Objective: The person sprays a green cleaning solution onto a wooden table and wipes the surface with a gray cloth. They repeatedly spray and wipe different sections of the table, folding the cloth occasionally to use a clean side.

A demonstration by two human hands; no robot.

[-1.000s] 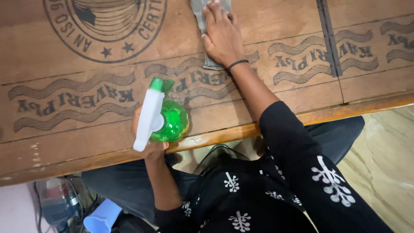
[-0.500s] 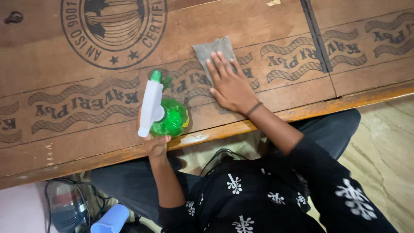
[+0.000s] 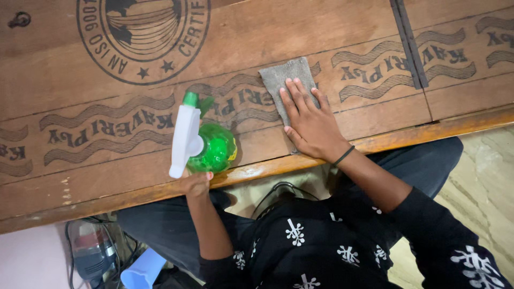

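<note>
Grey rectangular cloth [image 3: 286,80] lying flat on brown printed plywood tabletop [image 3: 80,101], long axis running away from person. Right hand [image 3: 310,120] pressing palm-down on cloth's near half, fingers spread, gripping nothing. Left hand [image 3: 195,183] clamping round green spray bottle with white trigger head [image 3: 201,144] at table's near edge, nozzle pointing away. Bottle standing just left of cloth; right hand nearer.

Right hand [image 3: 313,126] with grey cloth [image 3: 284,77] dragged back toward table edge [image 3: 278,167].
</note>
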